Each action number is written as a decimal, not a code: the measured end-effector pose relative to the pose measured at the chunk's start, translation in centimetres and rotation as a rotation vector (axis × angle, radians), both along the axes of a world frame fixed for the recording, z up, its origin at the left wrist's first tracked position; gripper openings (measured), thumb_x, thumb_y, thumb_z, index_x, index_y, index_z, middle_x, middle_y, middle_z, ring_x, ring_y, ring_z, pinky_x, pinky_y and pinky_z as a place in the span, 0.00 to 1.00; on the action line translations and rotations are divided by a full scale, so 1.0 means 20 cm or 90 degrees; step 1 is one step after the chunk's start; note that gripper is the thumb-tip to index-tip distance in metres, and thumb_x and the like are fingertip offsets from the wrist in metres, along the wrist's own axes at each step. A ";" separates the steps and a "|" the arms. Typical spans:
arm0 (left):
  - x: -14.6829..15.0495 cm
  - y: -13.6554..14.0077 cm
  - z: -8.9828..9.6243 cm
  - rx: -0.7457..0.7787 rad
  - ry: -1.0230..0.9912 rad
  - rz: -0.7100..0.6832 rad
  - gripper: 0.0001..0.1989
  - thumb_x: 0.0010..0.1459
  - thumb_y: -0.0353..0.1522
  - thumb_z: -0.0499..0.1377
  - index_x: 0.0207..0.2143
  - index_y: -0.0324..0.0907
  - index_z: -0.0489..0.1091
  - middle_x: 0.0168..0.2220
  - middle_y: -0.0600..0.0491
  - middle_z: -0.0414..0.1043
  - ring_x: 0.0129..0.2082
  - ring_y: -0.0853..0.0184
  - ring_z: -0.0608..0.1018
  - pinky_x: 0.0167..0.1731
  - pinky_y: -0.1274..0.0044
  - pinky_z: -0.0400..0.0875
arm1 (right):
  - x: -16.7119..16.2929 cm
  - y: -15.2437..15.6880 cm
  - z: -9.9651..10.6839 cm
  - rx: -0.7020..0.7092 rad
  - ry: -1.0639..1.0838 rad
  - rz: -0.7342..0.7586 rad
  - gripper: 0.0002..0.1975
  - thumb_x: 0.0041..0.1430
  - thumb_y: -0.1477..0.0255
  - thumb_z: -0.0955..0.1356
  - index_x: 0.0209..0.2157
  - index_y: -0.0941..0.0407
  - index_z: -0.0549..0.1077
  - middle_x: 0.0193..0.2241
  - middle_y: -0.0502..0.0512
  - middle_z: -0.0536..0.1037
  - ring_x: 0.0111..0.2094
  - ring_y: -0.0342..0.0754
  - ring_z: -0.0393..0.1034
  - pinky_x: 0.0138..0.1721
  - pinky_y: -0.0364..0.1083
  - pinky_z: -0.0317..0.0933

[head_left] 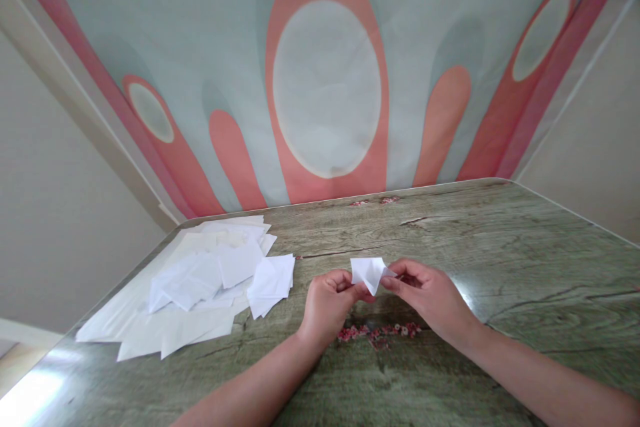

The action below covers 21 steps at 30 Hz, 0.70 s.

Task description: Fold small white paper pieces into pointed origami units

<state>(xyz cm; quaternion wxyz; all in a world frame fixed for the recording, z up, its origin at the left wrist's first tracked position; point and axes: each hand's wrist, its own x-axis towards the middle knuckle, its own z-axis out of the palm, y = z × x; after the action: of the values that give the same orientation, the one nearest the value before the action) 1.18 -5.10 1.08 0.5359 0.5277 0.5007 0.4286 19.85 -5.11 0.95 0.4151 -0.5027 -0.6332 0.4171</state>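
A small piece of white folded paper (369, 272) is held up over the table between both hands. My left hand (329, 303) pinches its lower left side, thumb in front. With thumb and fingers, my right hand (425, 290) grips the paper's right corner. The paper shows creases and a downward-pointing flap in its middle. Left of my left hand lies a small stack of white paper squares (271, 283), the nearest other thing to it.
A wide, overlapping pile of white sheets (145, 307) with smaller pieces on top covers the table's left side. The wood-patterned table (500, 247) has printed pink flowers. Behind its far edge hangs a pale backdrop (325, 87) with coral shapes.
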 end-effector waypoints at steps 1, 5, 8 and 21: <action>0.00 0.00 0.00 -0.004 -0.002 -0.008 0.10 0.48 0.36 0.66 0.24 0.38 0.74 0.25 0.51 0.78 0.26 0.65 0.78 0.31 0.77 0.68 | 0.00 0.00 0.00 0.004 -0.006 0.006 0.13 0.55 0.59 0.68 0.30 0.55 0.74 0.25 0.48 0.74 0.28 0.45 0.66 0.31 0.42 0.57; 0.01 -0.01 0.00 -0.010 -0.071 -0.051 0.12 0.46 0.36 0.67 0.26 0.37 0.71 0.25 0.53 0.77 0.27 0.68 0.76 0.31 0.79 0.67 | 0.00 -0.02 0.03 0.020 -0.023 0.034 0.12 0.56 0.60 0.68 0.29 0.54 0.74 0.25 0.49 0.75 0.28 0.46 0.67 0.30 0.42 0.57; 0.02 -0.01 0.00 -0.004 -0.105 -0.075 0.13 0.48 0.37 0.67 0.26 0.38 0.69 0.25 0.54 0.75 0.26 0.70 0.75 0.31 0.80 0.66 | -0.01 -0.03 0.05 0.030 -0.021 0.059 0.11 0.57 0.61 0.67 0.29 0.53 0.75 0.27 0.49 0.76 0.30 0.47 0.68 0.33 0.43 0.58; 0.06 -0.05 0.05 -0.053 -0.137 -0.060 0.13 0.49 0.38 0.65 0.32 0.40 0.67 0.24 0.55 0.76 0.26 0.66 0.79 0.34 0.75 0.73 | -0.02 -0.01 0.01 -0.087 0.070 0.068 0.11 0.54 0.62 0.68 0.30 0.55 0.69 0.24 0.49 0.75 0.28 0.45 0.67 0.30 0.43 0.58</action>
<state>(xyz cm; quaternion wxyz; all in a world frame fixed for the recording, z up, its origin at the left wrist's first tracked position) 2.33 -6.03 2.13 0.6276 0.4787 0.4325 0.4358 19.49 -5.24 1.07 0.3911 -0.4719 -0.6056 0.5075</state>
